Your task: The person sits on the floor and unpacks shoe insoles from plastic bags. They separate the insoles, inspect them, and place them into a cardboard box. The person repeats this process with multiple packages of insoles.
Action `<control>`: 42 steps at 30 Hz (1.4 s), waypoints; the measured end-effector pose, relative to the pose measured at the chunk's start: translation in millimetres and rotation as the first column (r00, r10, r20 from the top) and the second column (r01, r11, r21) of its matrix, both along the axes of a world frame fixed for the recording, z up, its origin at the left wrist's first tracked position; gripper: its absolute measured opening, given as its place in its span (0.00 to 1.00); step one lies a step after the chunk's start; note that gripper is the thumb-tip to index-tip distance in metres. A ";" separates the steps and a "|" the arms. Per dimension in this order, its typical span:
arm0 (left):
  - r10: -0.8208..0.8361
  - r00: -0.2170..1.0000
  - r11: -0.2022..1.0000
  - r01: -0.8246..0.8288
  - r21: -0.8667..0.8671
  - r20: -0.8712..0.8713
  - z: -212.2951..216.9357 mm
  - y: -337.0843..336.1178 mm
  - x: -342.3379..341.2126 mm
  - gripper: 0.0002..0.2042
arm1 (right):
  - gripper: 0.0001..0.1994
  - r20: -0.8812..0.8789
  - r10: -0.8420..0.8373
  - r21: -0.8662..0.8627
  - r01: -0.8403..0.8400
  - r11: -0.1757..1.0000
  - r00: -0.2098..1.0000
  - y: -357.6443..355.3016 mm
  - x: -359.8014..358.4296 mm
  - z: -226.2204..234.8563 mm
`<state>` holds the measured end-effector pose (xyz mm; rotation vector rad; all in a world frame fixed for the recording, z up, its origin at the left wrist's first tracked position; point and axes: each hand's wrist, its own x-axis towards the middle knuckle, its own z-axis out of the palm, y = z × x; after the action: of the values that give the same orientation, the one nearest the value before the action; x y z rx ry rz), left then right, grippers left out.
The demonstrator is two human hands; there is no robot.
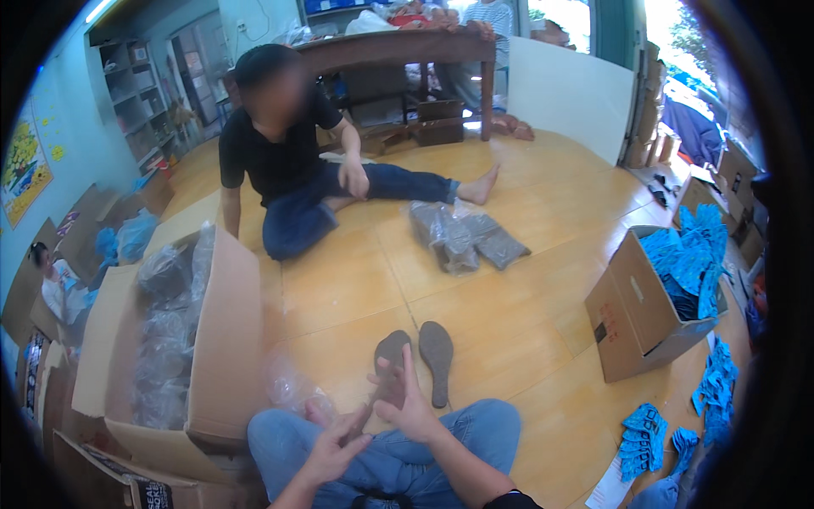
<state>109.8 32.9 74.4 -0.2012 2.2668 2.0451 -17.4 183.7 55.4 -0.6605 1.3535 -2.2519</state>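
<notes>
Two flat grey shoe soles lie on the floor in front of my crossed legs. The right sole (437, 349) shows whole, its narrow end toward me. The left sole (391, 343) is partly covered by my right hand (410, 410), whose fingers are spread and point up and away. My left hand (336, 447) hovers over my lap, close beside the right, with its fingers stretched out and slightly bent. A dark brownish patch shows between the hands; whether it is part of a sole or a separate piece, I cannot tell. Crumpled clear plastic (292, 383) lies by my left knee.
An open cardboard box (222, 339) of plastic-wrapped pieces stands at my left. Another box (632, 310) holds blue straps (691, 254); more blue bundles (642, 441) lie nearby. Across from me sits a person (284, 144), near a plastic-wrapped grey stack (462, 237). A wooden table (398, 53) stands behind.
</notes>
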 end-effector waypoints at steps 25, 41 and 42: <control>0.584 0.754 0.804 -0.485 0.343 -0.301 55.0 -32.2 40.3 0.22 | 0.21 0.752 0.134 0.060 -0.269 0.961 0.646 -10.6 114.3 -36.4; 0.217 0.938 0.974 -0.187 0.132 -0.271 27.5 -44.5 61.6 0.16 | 0.30 0.346 -0.360 -0.006 0.385 0.923 0.867 20.6 81.4 -0.8; 0.209 0.945 0.976 -0.184 0.119 -0.253 23.5 -44.3 60.5 0.16 | 0.29 0.281 -0.388 -0.021 0.410 0.912 0.878 21.7 80.3 4.1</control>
<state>170.3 -11.4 97.9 -0.1629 2.3760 2.4068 62.9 205.3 59.5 -0.0819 1.3616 -2.6116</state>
